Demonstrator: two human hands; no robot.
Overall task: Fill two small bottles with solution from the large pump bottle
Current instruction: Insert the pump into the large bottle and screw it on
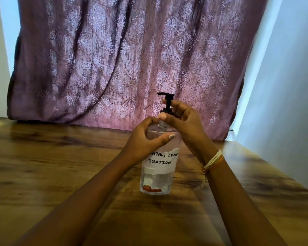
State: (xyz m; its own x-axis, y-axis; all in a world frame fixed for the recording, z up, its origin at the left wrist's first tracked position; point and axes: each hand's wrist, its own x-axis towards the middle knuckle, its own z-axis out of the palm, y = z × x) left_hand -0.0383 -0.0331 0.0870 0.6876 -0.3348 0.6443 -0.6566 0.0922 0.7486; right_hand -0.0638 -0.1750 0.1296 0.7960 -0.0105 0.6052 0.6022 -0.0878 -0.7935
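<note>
Left hand (146,139) and right hand (183,121) grip the pump bottle (158,174).

The left hand (146,137) hides the start of the label (163,159).

- A clear pump bottle (157,174) stands upright on the wooden counter (60,166); all places below are given from it.
- Its white label (163,159) faces the camera, with handwriting that reads "contact lens solution".
- The black pump (166,103) sits on top, its spout pointing left.
- The left hand (146,139) wraps around the bottle's shoulder, thumb across the front.
- The right hand (181,121) grips the pump's collar at the bottle's neck.
- A thread bracelet (212,161) circles the right wrist, right of the label.
- A patterned purple curtain (123,59) hangs behind the bottle.
</note>
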